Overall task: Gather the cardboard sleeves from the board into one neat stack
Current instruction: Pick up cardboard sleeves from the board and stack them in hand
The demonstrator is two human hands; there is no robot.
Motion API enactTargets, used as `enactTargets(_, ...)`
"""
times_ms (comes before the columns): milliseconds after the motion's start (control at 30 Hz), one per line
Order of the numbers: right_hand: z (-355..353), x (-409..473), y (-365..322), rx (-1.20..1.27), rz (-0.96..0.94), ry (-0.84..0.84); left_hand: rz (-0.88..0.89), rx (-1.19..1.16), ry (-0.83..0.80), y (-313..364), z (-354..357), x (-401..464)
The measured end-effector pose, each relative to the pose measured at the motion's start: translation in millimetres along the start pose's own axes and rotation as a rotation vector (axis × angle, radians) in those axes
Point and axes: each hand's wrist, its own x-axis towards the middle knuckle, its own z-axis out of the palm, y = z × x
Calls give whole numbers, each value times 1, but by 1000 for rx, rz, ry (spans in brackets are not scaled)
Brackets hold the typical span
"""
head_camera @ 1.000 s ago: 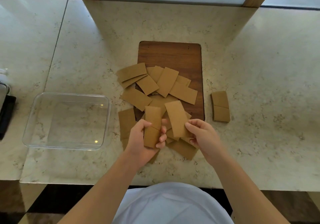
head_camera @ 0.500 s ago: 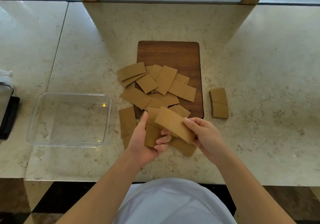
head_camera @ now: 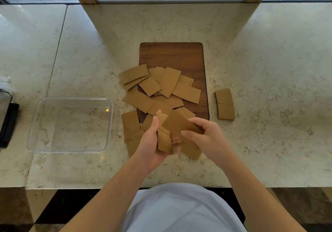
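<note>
Several flat brown cardboard sleeves [head_camera: 168, 82] lie scattered over the near half of a dark wooden board [head_camera: 172, 55] and spill off its left and front edges onto the counter. My left hand [head_camera: 152, 142] grips a small bunch of sleeves [head_camera: 164, 142] held upright near the counter's front. My right hand [head_camera: 208, 138] holds one sleeve [head_camera: 177, 124] tilted against that bunch. Two more sleeves [head_camera: 224, 104] lie flat on the counter right of the board. More sleeves [head_camera: 130, 125] lie partly under my left hand.
A clear plastic container [head_camera: 36, 124] sits on the marble counter [head_camera: 269, 70] to the left of the board. A dark device [head_camera: 7, 120] stands at the far left edge. The counter's front edge runs just below my wrists.
My right hand has carried its sleeve left and turned it over onto the bunch in my left hand. Both hands now meet around the sleeves.
</note>
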Motion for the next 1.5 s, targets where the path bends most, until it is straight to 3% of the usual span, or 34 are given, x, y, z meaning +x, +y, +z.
enactTargets(100, 7, -4, -2, -252, -291, 151, -50, -24, -54, 7, 0, -2)
enactTargets(267, 13, -5, 4, -353, -441, 208, -178, -74, -248, 4, 0, -8)
enactTargets(500, 23, 2, 24, -218, -143, 23, -149, -49, -338, -3, 6, -9)
enactTargets(633, 17, 10, 26, -210, 14, -139, -97, -60, -291, -7, 4, -5)
enactTargets(733, 8, 13, 27, -38, 52, -281, -129, -68, -235, -8, 3, 0)
enactTargets(800, 0, 19, 31, 40, 108, -170, -122, -135, -219, -6, 0, 3)
enactTargets(867, -7, 30, 39, -115, 130, 106, -98, -225, -163, -3, -7, 6)
enactTargets(933, -7, 45, 46, -308, 190, 267, -51, -290, -100, -1, -17, 8)
enactTargets(1033, 5, 66, 52, -601, 239, 216, -22, -296, -85, 4, -29, 6)
enactTargets(1200, 33, 94, 47, -939, 247, 281, -22, -274, -70, 9, -33, 2)
enactTargets(1333, 41, 100, 47, -999, 317, 284, -9, -234, -4, 9, -30, 4)
enactTargets(1500, 50, 96, 48, -978, 247, 316, 38, -244, 69, 6, -31, 8)
